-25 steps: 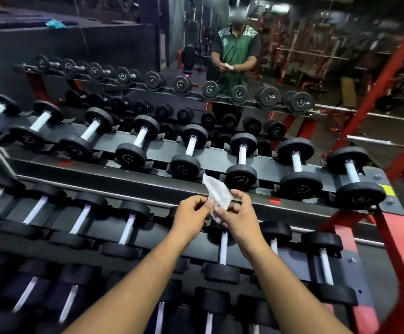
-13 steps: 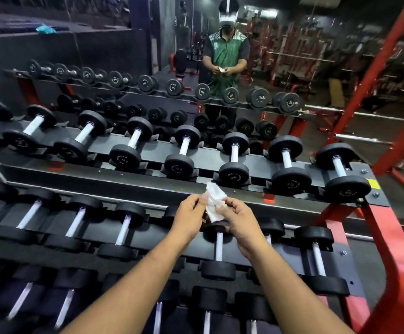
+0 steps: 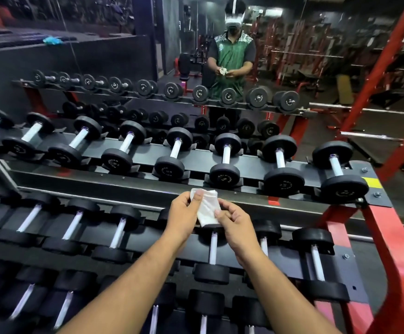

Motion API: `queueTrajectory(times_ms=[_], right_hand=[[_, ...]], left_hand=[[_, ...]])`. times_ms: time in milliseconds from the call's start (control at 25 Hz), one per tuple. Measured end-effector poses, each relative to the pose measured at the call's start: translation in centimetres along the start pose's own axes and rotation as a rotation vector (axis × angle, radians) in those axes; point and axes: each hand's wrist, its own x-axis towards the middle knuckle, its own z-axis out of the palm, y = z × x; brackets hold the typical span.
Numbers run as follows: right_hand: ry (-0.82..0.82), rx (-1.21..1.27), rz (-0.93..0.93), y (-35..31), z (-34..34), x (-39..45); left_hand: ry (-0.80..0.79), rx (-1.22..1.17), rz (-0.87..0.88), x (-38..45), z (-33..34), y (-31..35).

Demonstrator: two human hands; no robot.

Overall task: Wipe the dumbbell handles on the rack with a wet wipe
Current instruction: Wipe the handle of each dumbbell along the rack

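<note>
Nearest rows of the rack (image 3: 379, 227): dumbbells w/ pale handles, blurred at the lower edge, none being touched. Both hands were up over the middle tier, approx. centre of its front edge. Left hand (image 3: 184, 213) pinched the wet wipe (image 3: 207, 208) at its top left corner, thumb across the face. Right hand (image 3: 235, 221) held the lower right edge btwn thumb and fingertips. Wipe was white, folded to a small pad, clear of any metal, hanging above the dumbbell handle (image 3: 213, 247) directly below.

Assessment: wipe is light, limp and damp, so likely to bunch or slip; best gripped in the palm w/ fingers wrapped so it closes round a bar. Handles look smooth, stiff metal, fixed btwn heavy black heads; no lifting reqd, wipe along the bar in place. No handle appeared wiped yet.

Beyond: top tier, eight or so dumbbells in cradles. Farther back, a mirror (image 3: 340, 56) showed the rack and the person holding the wipe.
</note>
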Motion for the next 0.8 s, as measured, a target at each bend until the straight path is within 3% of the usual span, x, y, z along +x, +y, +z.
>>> queueTrajectory(times_ms=[160,360,480,560,800], right_hand=[[-0.106,-0.049,0.111,-1.0,-1.7,1.3],[0.05,0.097,0.161,-1.2,-2.6,2.5],[-0.036,0.035,0.251,-1.2,-2.9,2.4],[-0.066,0.008,0.23,-1.6,-3.3,2.4],[0.075,-0.017,0.127,-1.9,-4.0,4.5]], left_hand=[[-0.048,0.102,0.055,0.2,1.5,0.0],[-0.079,0.074,0.131,0.4,2.9,-0.3],[-0.12,0.038,0.137,0.4,3.7,-0.5],[-0.148,0.04,0.116,0.5,4.2,-0.5],[-0.289,0.042,-0.024,0.6,4.1,-0.8]])
